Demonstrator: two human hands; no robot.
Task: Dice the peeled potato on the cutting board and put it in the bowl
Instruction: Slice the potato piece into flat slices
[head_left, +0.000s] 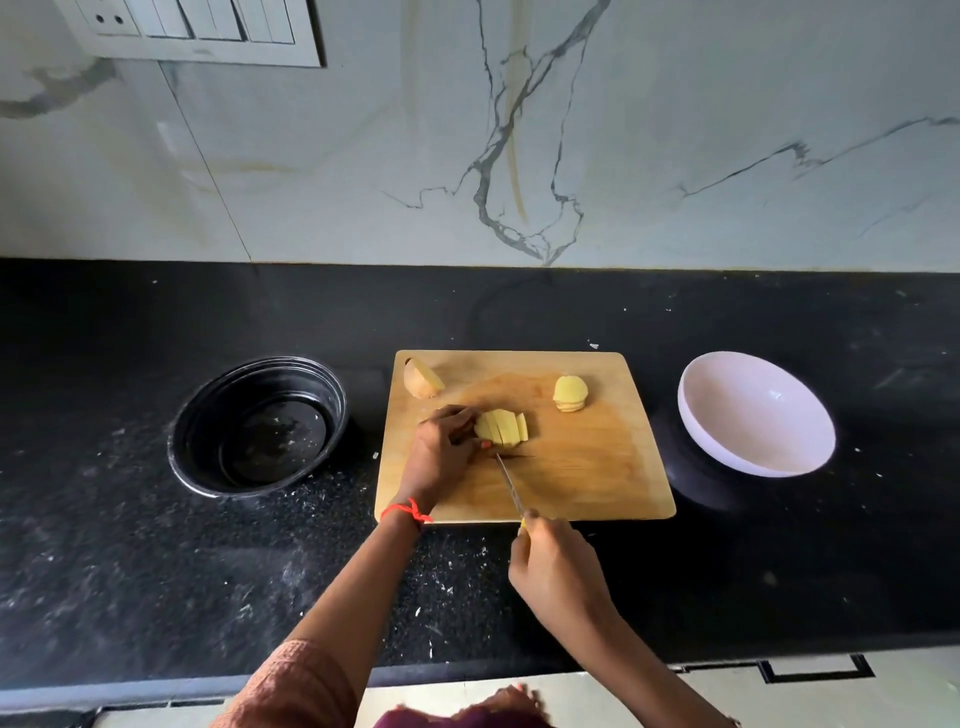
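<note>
A wooden cutting board lies on the black counter. Near its middle sits a sliced piece of peeled potato, cut into strips that still lie together. My left hand presses on its left end. My right hand, at the board's near edge, grips a thin knife with a yellow handle; its tip rests on the board just below the strips. A stack of potato slices lies at the board's back right, and an uncut chunk at the back left. The white bowl stands empty to the right.
A black round bowl with a few scraps inside stands left of the board. The marble wall rises behind the counter, with a switch panel at the top left. The counter's front edge runs near my body.
</note>
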